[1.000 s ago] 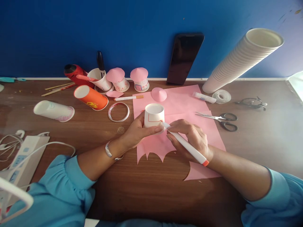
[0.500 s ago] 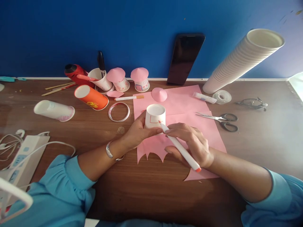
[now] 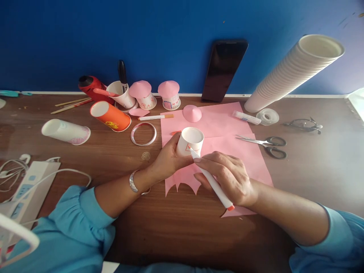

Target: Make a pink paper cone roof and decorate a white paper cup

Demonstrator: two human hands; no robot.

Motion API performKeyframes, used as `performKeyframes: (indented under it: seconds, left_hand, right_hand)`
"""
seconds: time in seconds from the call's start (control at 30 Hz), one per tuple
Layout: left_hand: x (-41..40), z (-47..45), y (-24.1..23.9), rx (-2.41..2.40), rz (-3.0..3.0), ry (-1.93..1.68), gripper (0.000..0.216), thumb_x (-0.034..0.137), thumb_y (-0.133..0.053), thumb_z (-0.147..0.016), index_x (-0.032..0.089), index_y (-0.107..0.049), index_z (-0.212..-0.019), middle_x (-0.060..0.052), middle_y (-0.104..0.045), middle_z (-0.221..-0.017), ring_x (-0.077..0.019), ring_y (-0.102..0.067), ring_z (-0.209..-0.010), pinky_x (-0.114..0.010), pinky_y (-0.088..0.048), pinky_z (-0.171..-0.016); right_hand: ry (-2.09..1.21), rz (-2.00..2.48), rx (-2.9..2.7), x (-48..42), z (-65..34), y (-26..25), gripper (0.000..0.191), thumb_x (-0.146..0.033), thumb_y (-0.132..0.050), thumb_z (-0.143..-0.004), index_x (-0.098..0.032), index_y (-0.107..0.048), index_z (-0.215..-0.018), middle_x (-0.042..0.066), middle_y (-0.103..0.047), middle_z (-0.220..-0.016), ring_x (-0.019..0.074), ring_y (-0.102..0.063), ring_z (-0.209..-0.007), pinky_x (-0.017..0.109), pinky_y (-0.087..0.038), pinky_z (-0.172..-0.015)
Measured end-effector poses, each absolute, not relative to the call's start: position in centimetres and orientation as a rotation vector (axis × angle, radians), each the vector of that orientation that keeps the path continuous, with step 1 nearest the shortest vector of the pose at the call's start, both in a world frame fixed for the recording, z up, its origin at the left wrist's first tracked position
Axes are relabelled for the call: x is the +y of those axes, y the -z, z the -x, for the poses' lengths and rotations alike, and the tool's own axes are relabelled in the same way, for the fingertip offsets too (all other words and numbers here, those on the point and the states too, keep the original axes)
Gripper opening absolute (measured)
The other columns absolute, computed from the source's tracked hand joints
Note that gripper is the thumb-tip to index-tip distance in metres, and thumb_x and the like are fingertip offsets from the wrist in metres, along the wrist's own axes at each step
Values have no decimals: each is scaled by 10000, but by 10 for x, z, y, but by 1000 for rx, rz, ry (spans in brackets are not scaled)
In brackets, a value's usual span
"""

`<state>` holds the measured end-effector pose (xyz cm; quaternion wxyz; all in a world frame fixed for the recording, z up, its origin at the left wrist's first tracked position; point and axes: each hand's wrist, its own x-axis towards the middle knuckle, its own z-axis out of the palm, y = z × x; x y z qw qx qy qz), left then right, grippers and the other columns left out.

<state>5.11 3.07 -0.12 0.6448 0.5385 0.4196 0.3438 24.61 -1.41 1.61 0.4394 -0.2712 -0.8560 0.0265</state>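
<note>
The left hand [image 3: 168,159] curls its fingers [image 3: 186,162] around a white cup [image 3: 195,143] while the right hand [image 3: 230,176] pinches a marker [image 3: 217,188], tip at its side.

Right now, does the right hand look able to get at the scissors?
Probably yes: nothing seems to stand between the right hand and the scissors, only pink paper lying flat. The hand holds a marker, though, so it would likely have to put that down first.

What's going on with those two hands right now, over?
Left hand gripping white cup. Right hand holding marker, tip at cup's side. Pink paper behind and below; nothing seen blocking the marker.
</note>
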Motion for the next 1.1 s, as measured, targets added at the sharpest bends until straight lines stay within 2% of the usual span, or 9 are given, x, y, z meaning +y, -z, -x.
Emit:
performKeyframes:
  seconds: [0.23, 0.4, 0.87, 1.1]
  left_hand:
    - [29, -54, -4, 1007, -1240, -776, 530, 331, -913, -654, 194, -546, -1012, 6, -595, -934, -161, -530, -857, -298, -455, -771]
    - [29, -54, -4, 1015, -1235, -767, 521, 355, -913, -656, 202, -538, -984, 11, -595, -912, -153, -526, -820, -300, -464, -760]
    - [28, -48, 5, 988, -1214, -767, 511, 362, -891, -725, 222, -592, -1116, -12, -630, -988, -179, -566, -890, -320, -477, -809]
    - [30, -47, 8, 933, -1131, -777, 481, 364, -894, -737, 226, -604, -1094, -3, -631, -941, -164, -567, -849, -332, -477, -807]
  right_hand:
    - [-52, 707, -2155, -15, -247, -15, 374, -72, -661, -923, -29, -548, -1277, 120, -698, -894, 215, -666, -755, 352, -588, -601]
    - [-56, 734, -2143, -15, -247, -14, 382, -72, -609, -941, -67, -535, -1317, 93, -693, -893, 206, -675, -764, 341, -599, -614]
    - [-46, 745, -2129, -15, -247, -16, 380, -96, -623, -946, -84, -541, -1317, 93, -700, -911, 203, -677, -759, 333, -595, -588]
    - [-5, 769, -2103, -14, -248, -16, 376, -143, -640, -966, -93, -541, -1325, 89, -717, -908, 193, -692, -764, 322, -617, -612]
